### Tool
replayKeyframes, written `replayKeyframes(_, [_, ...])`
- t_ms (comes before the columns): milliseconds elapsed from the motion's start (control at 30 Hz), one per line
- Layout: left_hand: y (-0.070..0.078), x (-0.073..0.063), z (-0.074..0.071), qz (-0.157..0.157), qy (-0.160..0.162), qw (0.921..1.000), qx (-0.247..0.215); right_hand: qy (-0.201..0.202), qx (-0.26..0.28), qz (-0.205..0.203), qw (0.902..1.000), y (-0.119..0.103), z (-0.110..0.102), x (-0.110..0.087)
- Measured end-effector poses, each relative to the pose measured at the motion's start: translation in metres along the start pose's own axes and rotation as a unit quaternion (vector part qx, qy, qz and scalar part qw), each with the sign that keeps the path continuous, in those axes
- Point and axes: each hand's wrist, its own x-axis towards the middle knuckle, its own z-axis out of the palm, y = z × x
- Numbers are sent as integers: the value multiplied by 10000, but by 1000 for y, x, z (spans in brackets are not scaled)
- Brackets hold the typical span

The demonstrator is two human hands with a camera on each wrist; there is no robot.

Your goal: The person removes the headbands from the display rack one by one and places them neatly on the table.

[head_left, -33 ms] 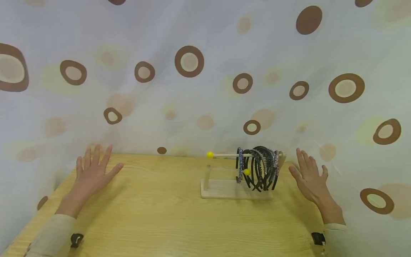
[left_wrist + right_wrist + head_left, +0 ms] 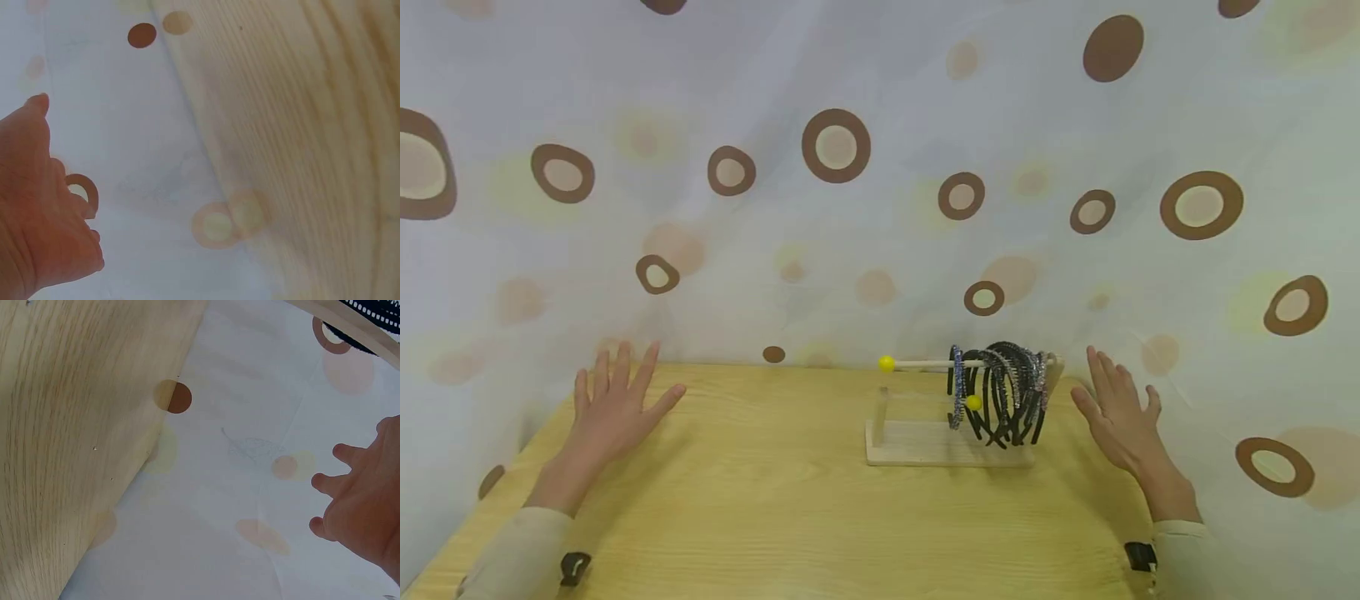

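My left hand is held over the left side of the table with its fingers spread, and nothing is in it. On the right, my right hand is also empty, its fingers extended, just beside a wooden rack. Black headbands, some with glittery bands, hang bunched toward the rack's right end. A blue sparkly headband sits slightly apart on their left. Yellow balls cap the rods. In the left wrist view the left hand appears alone; the right wrist view shows the right hand below part of the rack.
The wood-grain table runs back to a pale curtain-like sheet with brown rings and spots, which also comes down along both sides. Dark straps show near both wrists.
The whole head view has shifted slightly to the left. Both hands keep the same pose, and the rack and headbands stay as they were.
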Motion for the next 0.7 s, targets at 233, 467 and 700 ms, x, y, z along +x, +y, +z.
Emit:
replayKeyframes(233, [43,8,4,443,95,9984,-328,217,1305,305,9907,-16,3,-2])
replayKeyframes(467, [156,10,23,1543,586,9781,-1271,382,2987,541,9521,-37,9,3])
replayKeyframes(700, [253,14,67,1854,513,9568,-2180,439,3124,464,9478,-35,12,3])
